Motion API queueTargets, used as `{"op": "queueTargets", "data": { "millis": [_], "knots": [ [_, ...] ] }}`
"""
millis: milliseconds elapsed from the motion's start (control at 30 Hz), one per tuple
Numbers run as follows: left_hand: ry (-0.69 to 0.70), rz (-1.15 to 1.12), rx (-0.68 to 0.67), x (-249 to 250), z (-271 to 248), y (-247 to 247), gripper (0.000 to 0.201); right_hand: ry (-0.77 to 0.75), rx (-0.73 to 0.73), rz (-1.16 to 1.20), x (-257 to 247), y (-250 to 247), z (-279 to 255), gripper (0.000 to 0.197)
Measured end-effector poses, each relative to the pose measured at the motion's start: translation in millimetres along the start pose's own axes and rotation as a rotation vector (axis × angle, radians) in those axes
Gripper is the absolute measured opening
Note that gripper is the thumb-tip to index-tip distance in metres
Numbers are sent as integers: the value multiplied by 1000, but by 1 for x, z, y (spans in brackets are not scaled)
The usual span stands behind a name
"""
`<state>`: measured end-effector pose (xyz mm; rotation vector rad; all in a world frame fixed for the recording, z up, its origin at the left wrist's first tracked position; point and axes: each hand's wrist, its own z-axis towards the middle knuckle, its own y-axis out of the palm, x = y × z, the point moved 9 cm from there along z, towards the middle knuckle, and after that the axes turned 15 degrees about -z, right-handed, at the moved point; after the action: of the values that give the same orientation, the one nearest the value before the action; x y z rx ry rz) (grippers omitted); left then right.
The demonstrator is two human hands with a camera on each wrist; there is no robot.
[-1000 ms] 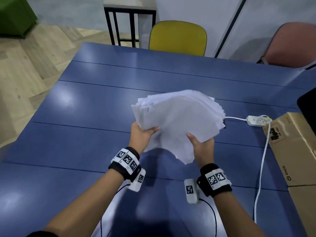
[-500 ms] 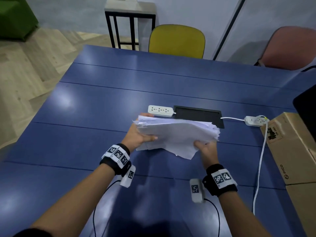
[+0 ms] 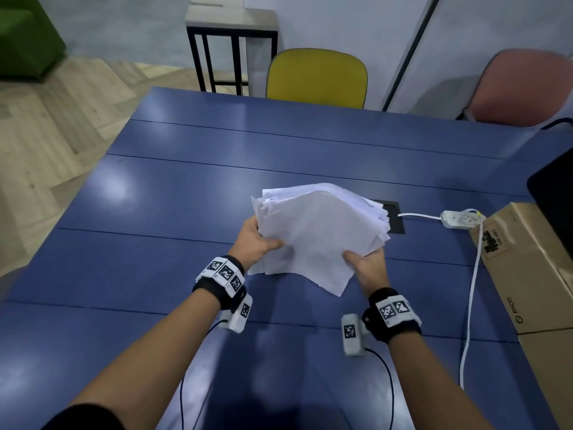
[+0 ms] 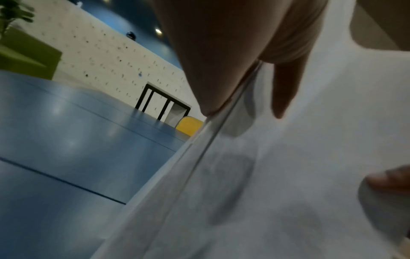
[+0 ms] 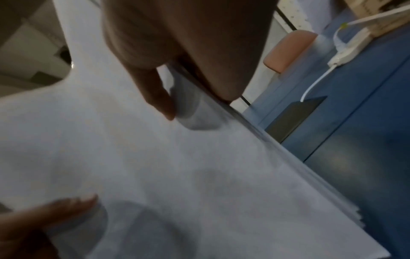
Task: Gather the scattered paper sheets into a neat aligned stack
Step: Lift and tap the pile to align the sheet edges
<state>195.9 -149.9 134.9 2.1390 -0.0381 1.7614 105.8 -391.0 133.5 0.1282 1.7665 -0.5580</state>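
A thick, uneven stack of white paper sheets (image 3: 322,231) is held tilted above the blue table (image 3: 155,218), its far edges fanned and ragged. My left hand (image 3: 257,243) grips the stack's left side, thumb on top. My right hand (image 3: 366,265) grips the near right edge, thumb on top as well. One lower sheet pokes out toward me at the bottom. In the left wrist view the stack (image 4: 288,175) fills the right half; in the right wrist view the stack (image 5: 155,166) fills most of the picture, with the thumb lying on it.
A black cable hatch (image 3: 393,218) sits in the table behind the paper. A white power strip (image 3: 462,218) and its cord (image 3: 471,299) lie at the right beside a cardboard box (image 3: 533,268). A yellow chair (image 3: 316,77) and a pink chair (image 3: 521,91) stand at the far edge.
Half a second ago the stack lay low and nearly flat over the table. Both hands have since raised and tilted it up toward me, hiding the second power strip behind it.
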Motion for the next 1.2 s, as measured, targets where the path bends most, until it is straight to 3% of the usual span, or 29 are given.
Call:
{"op": "queueTargets", "data": {
  "millis": [67, 133, 167, 233, 400, 500, 600, 667, 833, 967, 1067, 1200],
  "knots": [
    [19, 3, 60, -2, 2, -1, 39, 41, 40, -22, 12, 2, 3, 25],
    [27, 32, 70, -1, 3, -2, 41, 101, 114, -15, 19, -2, 5, 42],
    [28, 54, 55, 0, 3, -2, 40, 106, 126, 5, 17, -3, 5, 39],
    [18, 62, 18, -1, 4, -4, 37, 82, 90, 20, 7, -1, 3, 29],
    [-2, 30, 31, -9, 7, -15, 53, 10, 43, -10, 11, -2, 3, 26],
    [26, 2, 110, -9, 2, -7, 30, 72, 112, 33, 11, 4, -4, 26],
    [93, -54, 182, -2, 0, -3, 25, 18, 138, 84, -6, 1, -10, 32],
    [109, -70, 162, 5, 1, -4, 27, -33, 108, 115, -14, -5, -10, 29],
    [52, -64, 20, 11, 4, -6, 70, -93, 65, 51, -22, -17, -6, 30],
    [44, -112, -77, 24, 5, -1, 72, -135, 72, 111, -26, -27, -2, 46],
    [21, -46, -140, 20, 5, 10, 69, -96, 73, 105, -20, -20, -5, 38],
    [42, -90, -75, 18, 7, 2, 69, -139, 81, 131, -26, -21, -6, 48]
  ]
}}
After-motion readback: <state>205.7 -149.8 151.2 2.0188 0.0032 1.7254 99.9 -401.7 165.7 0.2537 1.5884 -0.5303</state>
